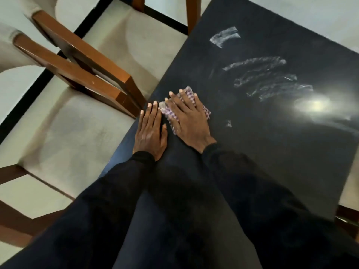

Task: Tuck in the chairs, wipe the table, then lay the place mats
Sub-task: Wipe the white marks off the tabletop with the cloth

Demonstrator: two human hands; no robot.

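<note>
Squarely on top of the cloth (169, 113) lies the right hand (189, 121), palm down, its fingers straight and a little spread, pressing the fabric against the table (272, 162) rather than curling round it. The cloth is a small folded piece with a purple and white check; it shows past the fingertips, along the thumb side and at the little-finger side of that hand, and the rest is hidden under the palm.

Just beside it, on the side nearer the table's left edge, the left hand (150, 133) rests flat on the bare tabletop, fingers straight and close together, holding nothing. Its fingertips reach almost to the edge, and its thumb lies just beside the cloth; whether the two touch I cannot tell.

Both forearms come up from the bottom of the view in dark sleeves (242, 183) that blend into the black surface.

Farther across the table, beyond the right hand, a set of pale smeared streaks (268, 78) marks the dark top, and to their right a bright glare (312, 104) of reflected light sits on the surface.

Left of the table, close to its edge, stands a chair (87, 61) with brown wooden rails and cream upholstery; more brown wooden legs show at the top of the view
</note>
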